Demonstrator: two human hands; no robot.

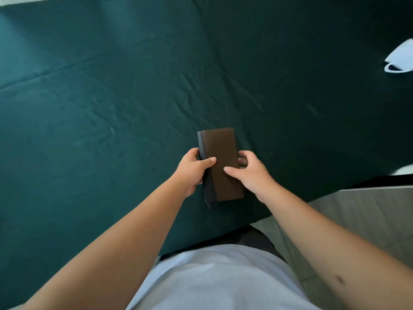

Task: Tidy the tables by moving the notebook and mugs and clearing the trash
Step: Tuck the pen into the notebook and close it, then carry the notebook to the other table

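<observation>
**Notebook in both hands at the near edge; mugs and trash still open**

Progress, judged from the head view: I read this as the notebook step, either pick-up or set-down; I cannot tell which. Whether the notebook (pixel 220 164) rests on the green tablecloth (pixel 111 97) or is lifted just clear of it is not resolvable. One white mug (pixel 400 60) lies tipped on its side far off beyond my right fingertips, at the frame's right edge, untouched. No trash is visible. So at best one item is being handled; the mug work and trash clearing remain, as far as this view shows.

Left hand (pixel 193 168): clenched on the notebook's left long edge. The thumb lies across the brown cover, pointing inward; the other fingers wrap under the dark spine side and are mostly hidden.

Right hand (pixel 252 173): fingers curled around the right long edge, index tip pressed flat on the cover just short of the left thumb. The two tips are near each other, not touching.

Notebook relative to fingers: it sits between the two hands, long axis running away from me. Its far end projects well past all fingertips; its near end reaches back toward the wrists, close to the table's near edge. Both grips sit at mid-length.

Closed cover, stitched border visible at the far end.
</observation>
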